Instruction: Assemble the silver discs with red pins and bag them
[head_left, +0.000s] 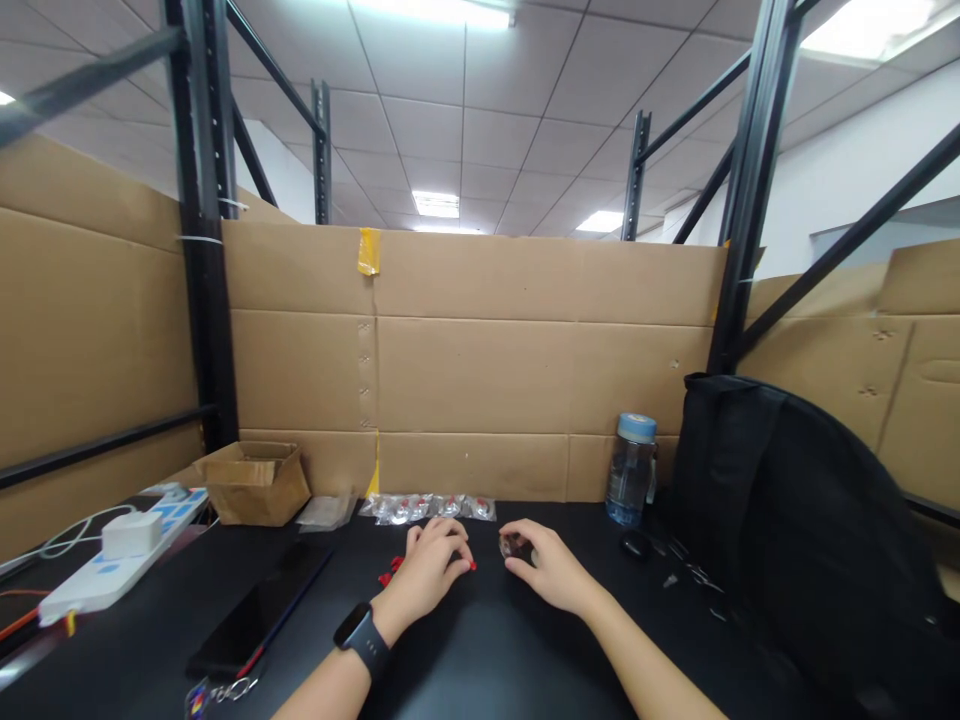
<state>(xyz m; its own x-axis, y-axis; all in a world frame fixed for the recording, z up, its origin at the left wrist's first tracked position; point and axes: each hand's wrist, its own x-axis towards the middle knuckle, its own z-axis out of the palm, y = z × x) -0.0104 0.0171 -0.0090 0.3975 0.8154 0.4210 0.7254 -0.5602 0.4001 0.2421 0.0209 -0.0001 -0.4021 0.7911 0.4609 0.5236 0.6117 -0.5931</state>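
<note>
Handwork at the black worktop (pixel 495 660), viewed from your head camera. Your left hand (pixel 431 568) was poised near the centre, thumb and forefinger brought to a narrow pinch; a small red piece (pixel 473 566) showed at their tips and appeared to be gripped. Your right hand (pixel 551 568) stood opposite, its fingers curved around a small clear item (pixel 509 546), which seemed to be held between thumb and fingertips; its exact form was too small to tell. A gap separated the two hands, so that the red piece and the clear item did not touch.

Progress, as far as it could be judged: clear packets (pixel 427 508) with red spots visible in them lay in a row beyond your hands, near the foot of the cardboard panel (pixel 472 380), and looked finished. Loose red pieces (pixel 386 579) lay just beside your left hand, partly hidden by it and outside the row, which suggested that some work was left; they could not be counted with certainty. The two items at your fingers appeared to be partway through handling.

Surroundings: flat clear bags (pixel 327 511) lay between the row and a small cardboard box (pixel 251 502); a water bottle (pixel 630 475) stood upright at right, near a black backpack (pixel 780 540).
</note>
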